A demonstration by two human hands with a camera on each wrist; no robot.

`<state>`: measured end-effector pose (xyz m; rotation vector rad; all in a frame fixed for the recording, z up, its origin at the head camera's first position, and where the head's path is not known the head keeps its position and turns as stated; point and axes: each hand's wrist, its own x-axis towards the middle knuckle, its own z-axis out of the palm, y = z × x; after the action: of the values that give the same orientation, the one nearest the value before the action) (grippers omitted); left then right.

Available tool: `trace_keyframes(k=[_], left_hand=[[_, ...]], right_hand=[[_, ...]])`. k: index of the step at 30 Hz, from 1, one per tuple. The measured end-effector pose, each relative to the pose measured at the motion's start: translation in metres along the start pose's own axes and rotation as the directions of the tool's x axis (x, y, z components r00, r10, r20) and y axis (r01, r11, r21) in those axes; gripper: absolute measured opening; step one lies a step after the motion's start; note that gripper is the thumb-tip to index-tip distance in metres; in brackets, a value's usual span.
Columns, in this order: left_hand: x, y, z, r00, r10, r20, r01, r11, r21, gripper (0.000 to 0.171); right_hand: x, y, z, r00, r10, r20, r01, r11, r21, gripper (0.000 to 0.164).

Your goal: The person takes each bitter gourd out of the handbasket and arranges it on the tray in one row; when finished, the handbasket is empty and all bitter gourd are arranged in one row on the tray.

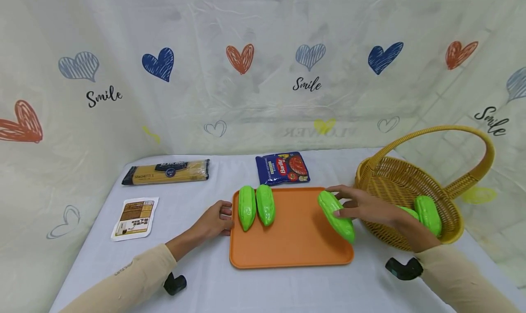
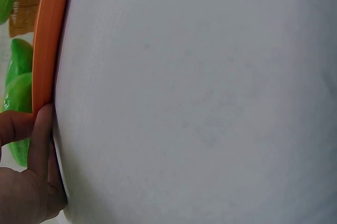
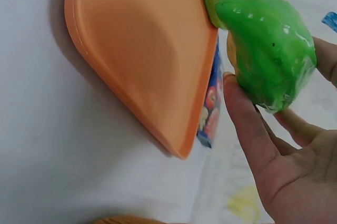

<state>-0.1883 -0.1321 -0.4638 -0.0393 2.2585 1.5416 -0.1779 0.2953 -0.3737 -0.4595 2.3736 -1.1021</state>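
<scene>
An orange tray (image 1: 291, 244) lies in the middle of the white table. Two green bitter gourds (image 1: 247, 207) (image 1: 265, 204) lie side by side on its left part. My right hand (image 1: 355, 208) grips a third green gourd (image 1: 338, 218) over the tray's right side; in the right wrist view the fingers (image 3: 247, 124) curl under the gourd (image 3: 268, 50) above the tray (image 3: 142, 60). My left hand (image 1: 215, 221) holds the tray's left rim, with a finger (image 2: 39, 134) against the rim (image 2: 48, 39).
A yellow wicker basket (image 1: 382, 180) with a handle stands at the right and holds two more green gourds (image 1: 428, 214). Behind the tray lie a blue sauce pouch (image 1: 282, 167) and a spaghetti pack (image 1: 166, 172). A white and brown packet (image 1: 134, 218) lies at the left.
</scene>
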Motion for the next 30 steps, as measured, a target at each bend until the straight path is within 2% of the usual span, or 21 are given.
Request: trace_keyframes(k=[10, 17, 21, 30], left_hand=[[0.001, -0.001, 0.001, 1.000, 0.002, -0.002, -0.002, 1.000, -0.008, 0.063], [0.000, 0.001, 0.000, 1.000, -0.006, -0.002, 0.006, 1.000, 0.006, 0.063], [0.000, 0.001, 0.000, 1.000, -0.009, 0.001, 0.009, 1.000, 0.009, 0.064], [0.001, 0.001, 0.000, 1.000, -0.011, 0.000, 0.011, 1.000, 0.000, 0.064]], right_hand=[[0.018, -0.002, 0.016, 1.000, 0.024, -0.015, -0.023, 0.995, 0.092, 0.074], [0.035, 0.000, 0.025, 0.996, 0.067, -0.063, -0.062, 0.995, 0.077, 0.078], [0.043, -0.001, 0.029, 0.995, 0.061, -0.075, -0.056, 0.996, 0.070, 0.074], [0.058, -0.002, 0.037, 0.995, 0.082, -0.060, -0.076, 0.992, 0.101, 0.075]])
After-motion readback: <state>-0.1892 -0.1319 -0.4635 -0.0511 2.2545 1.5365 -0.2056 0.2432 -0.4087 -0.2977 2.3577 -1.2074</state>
